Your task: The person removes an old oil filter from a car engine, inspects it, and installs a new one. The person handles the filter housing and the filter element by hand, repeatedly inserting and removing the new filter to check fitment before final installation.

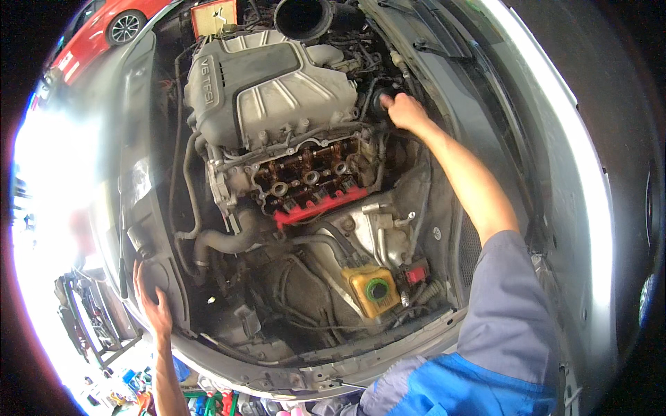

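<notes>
My right hand [406, 111] reaches over the rear of the engine bay, its fingers on or beside a dark round part whose grip I cannot make out. My left hand [154, 301] rests with fingers apart on the front panel [174, 291] of the car. Between them lies a V6 engine with a grey intake cover [276, 88]. Beside the cover the cylinder head [311, 177] is exposed, with brown oily parts inside. A red rail [320, 207] runs along its lower edge. A yellowed fluid reservoir [372, 291] with a green-ringed black cap stands nearer to me.
A thick black hose [229, 242] curves at the front of the engine. The fender edge [333, 372] passes before my body. An open air duct [303, 18] and a square filter [214, 20] are at the far side. Beyond stands a red car [96, 36].
</notes>
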